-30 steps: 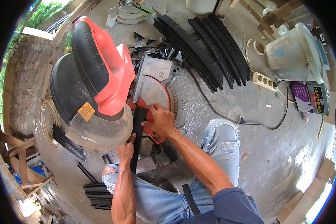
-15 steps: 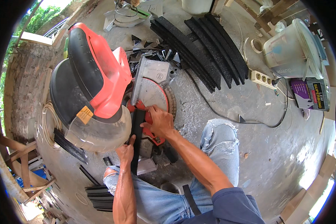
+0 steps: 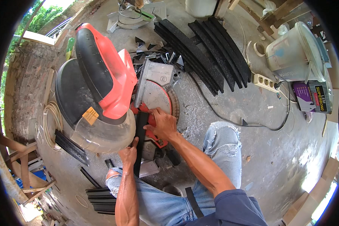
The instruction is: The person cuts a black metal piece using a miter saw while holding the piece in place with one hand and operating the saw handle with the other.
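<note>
A long black profile strip (image 3: 141,130) lies across the base of a mitre saw, running back toward my lap. My left hand (image 3: 129,155) is closed on its near part, thumb along the side. Further up, my right hand (image 3: 163,123) grips the strip from the right, with fingertips near its far end and thumb on its edge. The saw's red and black handle (image 3: 108,79) and dusty clear blade guard (image 3: 105,132) rise on the left. Beyond the strip sits the saw's round grey table (image 3: 155,96). The blade is hidden from view.
Several black strips (image 3: 209,52) lie at the back; more profiles (image 3: 101,199) rest at lower left. Offcuts (image 3: 164,58) are heaped behind the saw. A black cable (image 3: 214,112) curves over the floor to a power strip (image 3: 265,81), beside a bucket (image 3: 290,52).
The view has shifted slightly. Both hands keep their hold on the black strip, and the saw head stays raised in about the same position.
</note>
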{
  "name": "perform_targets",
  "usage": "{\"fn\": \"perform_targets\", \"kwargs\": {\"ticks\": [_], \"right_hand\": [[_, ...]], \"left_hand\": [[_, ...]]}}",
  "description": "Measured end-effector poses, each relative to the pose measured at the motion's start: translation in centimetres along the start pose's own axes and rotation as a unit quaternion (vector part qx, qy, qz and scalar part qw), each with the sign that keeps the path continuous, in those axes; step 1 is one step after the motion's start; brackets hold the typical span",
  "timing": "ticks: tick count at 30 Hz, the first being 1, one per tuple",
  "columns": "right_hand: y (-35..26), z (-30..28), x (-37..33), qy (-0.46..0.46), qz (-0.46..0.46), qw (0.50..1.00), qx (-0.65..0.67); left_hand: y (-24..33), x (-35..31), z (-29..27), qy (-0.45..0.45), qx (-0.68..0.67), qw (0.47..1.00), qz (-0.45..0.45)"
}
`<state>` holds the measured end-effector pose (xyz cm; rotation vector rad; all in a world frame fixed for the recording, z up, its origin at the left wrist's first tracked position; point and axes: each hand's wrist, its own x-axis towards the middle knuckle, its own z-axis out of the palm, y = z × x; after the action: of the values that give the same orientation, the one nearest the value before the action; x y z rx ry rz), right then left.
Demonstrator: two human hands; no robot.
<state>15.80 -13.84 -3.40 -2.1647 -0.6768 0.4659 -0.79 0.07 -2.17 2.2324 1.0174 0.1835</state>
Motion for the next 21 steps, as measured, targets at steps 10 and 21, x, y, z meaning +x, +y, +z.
{"fn": "perform_targets", "kwargs": {"ticks": [10,21], "right_hand": [[-1.6,-1.3,0.2,-0.019,0.014,1.0,0.007],[-1.6,-1.1,1.3,-0.023,0.01,0.999,0.025]], "left_hand": [[-1.1,0.1,0.1,0.014,0.016,0.999,0.029],[-0.5,0.1,0.2,0.019,0.002,0.999,0.046]]}}
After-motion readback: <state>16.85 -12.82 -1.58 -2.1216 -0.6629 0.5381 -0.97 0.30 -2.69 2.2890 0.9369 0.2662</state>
